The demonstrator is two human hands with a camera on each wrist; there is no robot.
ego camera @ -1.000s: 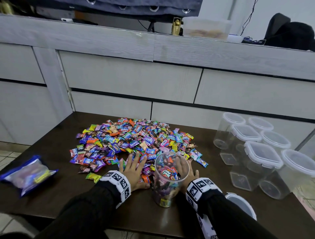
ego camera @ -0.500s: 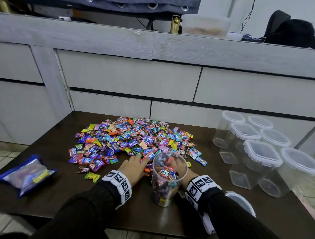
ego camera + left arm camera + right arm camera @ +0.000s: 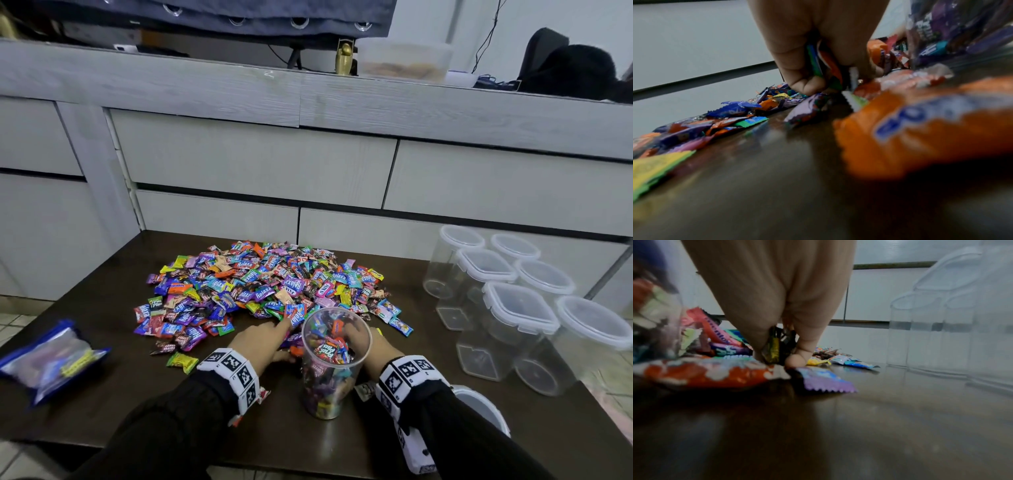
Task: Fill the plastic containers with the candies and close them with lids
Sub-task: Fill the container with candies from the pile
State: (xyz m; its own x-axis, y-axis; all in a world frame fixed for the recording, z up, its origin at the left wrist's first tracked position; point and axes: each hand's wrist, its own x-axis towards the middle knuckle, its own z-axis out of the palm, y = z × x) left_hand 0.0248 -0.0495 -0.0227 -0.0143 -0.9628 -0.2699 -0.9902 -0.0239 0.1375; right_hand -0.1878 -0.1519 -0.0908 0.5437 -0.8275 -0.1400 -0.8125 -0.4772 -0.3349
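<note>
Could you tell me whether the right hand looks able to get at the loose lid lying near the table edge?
Probably yes: the lid lies bare beside the right hand's wrist, but its fingers hold candies.

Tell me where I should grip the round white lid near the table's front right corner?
Pinch the round white lid by its far rim, coming from above. It lies flat on the dark table, the right sleeve hides its near left edge, and the far rim stays exposed.

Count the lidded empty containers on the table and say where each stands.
6, clustered at the table's right: three round, two square, one round nearest. More may hide behind.
</note>
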